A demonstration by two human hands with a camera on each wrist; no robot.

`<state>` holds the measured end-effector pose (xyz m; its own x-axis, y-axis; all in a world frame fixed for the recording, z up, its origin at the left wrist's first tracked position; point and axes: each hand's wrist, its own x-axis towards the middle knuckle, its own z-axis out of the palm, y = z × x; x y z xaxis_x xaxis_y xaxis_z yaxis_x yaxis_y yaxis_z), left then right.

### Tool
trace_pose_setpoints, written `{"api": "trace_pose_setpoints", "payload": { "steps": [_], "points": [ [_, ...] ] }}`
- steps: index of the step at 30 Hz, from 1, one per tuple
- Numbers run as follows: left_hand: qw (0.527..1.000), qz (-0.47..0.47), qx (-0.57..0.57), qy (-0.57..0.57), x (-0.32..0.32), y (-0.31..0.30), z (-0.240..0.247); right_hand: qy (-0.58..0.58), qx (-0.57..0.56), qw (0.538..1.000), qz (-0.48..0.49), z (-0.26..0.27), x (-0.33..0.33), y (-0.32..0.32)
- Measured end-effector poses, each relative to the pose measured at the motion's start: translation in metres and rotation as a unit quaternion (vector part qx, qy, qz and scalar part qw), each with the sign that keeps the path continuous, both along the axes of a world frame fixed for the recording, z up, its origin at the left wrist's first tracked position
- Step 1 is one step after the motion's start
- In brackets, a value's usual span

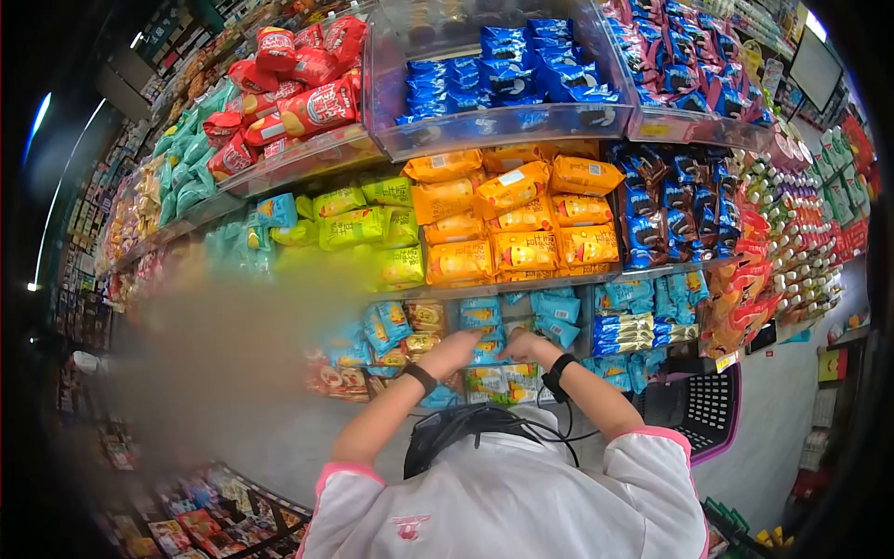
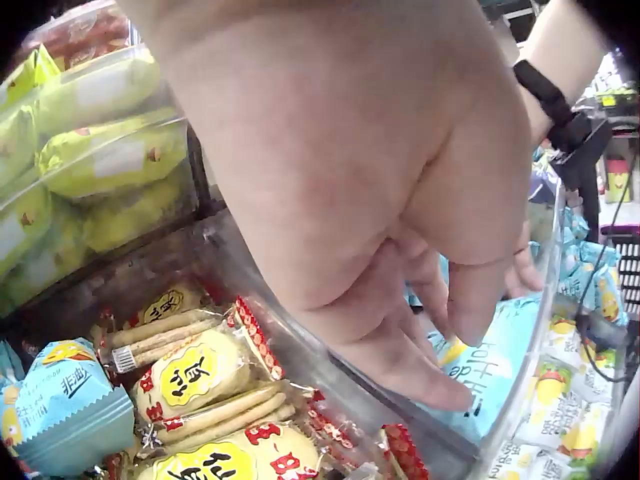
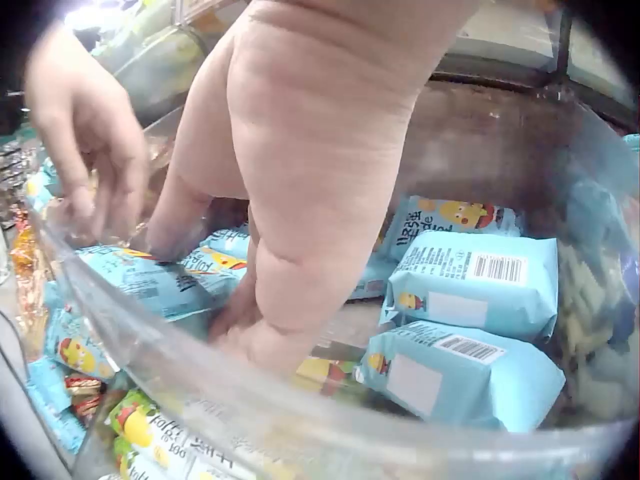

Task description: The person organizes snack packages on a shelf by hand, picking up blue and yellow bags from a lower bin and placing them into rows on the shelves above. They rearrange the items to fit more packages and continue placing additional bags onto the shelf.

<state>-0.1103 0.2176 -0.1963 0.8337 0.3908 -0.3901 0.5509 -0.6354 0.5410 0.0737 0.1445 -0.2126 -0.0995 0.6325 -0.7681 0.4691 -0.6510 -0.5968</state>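
Both hands reach into a clear bin of light-blue snack packets in the head view. My left hand (image 1: 454,352) is over the bin's left side. In the left wrist view, its fingers point down at a light-blue packet (image 2: 490,370), fingertips right at the wrapper. My right hand (image 3: 310,170) reaches deep into the bin in the right wrist view. Its thumb and fingers lie on either side of a light-blue snack packet (image 3: 150,285), holding it; some fingertips are hidden. More blue packets (image 3: 470,280) lie to its right.
Biscuit packs (image 2: 195,375) fill the neighbouring left bin. The clear bin wall (image 3: 330,425) stands in front of the right hand. Orange packets (image 1: 521,247) and green packets (image 1: 354,224) sit on the tier above. A dark basket (image 1: 703,410) is at the right.
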Motion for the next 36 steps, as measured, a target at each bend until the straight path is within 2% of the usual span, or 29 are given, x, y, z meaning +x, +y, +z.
{"api": "trace_pose_setpoints", "payload": {
  "steps": [1,2,5,8,11,14,17,20,23,26,29,32,35,36],
  "points": [
    [1.0,0.001,-0.004,-0.004,0.001,-0.001,-0.004,-0.016,0.022,0.999,0.025,0.01,-0.002,-0.002],
    [1.0,-0.002,-0.012,0.014,0.003,-0.001,-0.012,-0.116,0.213,0.966,0.092,-0.01,-0.01,-0.007],
    [0.999,-0.006,-0.019,0.048,0.007,0.001,-0.027,-0.144,0.268,0.953,-0.007,-0.062,-0.026,-0.017],
    [0.998,-0.005,0.01,0.056,0.013,-0.002,-0.011,-0.12,0.284,0.951,-0.004,-0.038,-0.019,-0.02],
    [0.997,-0.017,0.031,0.065,0.014,-0.003,0.001,-0.081,0.293,0.951,-0.056,-0.043,-0.014,-0.025],
    [0.998,-0.04,0.041,0.037,0.013,-0.002,0.004,-0.049,0.313,0.948,-0.023,-0.05,-0.008,-0.03],
    [0.996,-0.038,0.067,0.044,0.011,-0.008,0.008,-0.1,0.208,0.97,-0.074,-0.051,-0.005,-0.024],
    [0.994,-0.03,0.087,0.063,0.014,-0.014,0.012,-0.058,0.192,0.966,-0.16,-0.069,-0.006,-0.018],
    [0.989,-0.036,0.125,0.065,0.018,-0.019,0.015,0.008,0.201,0.979,-0.045,-0.091,-0.01,-0.011],
    [0.987,-0.033,0.142,0.074,0.017,-0.022,0.009,-0.017,0.207,0.978,-0.013,-0.07,-0.016,-0.009],
    [0.988,-0.032,0.129,0.074,0.015,-0.021,0.004,0.002,0.203,0.979,0.011,-0.077,-0.011,-0.004],
    [0.991,-0.026,0.085,0.096,0.021,-0.016,0.008,-0.077,0.212,0.974,0.023,-0.037,0.007,-0.009],
    [0.992,-0.018,0.038,0.119,0.045,-0.01,0.023,-0.206,0.271,0.935,-0.099,0.007,0.026,-0.023],
    [0.992,-0.019,0.03,0.119,0.055,-0.009,0.025,-0.254,0.294,0.917,-0.094,0.011,0.033,-0.027]
  ]
}}
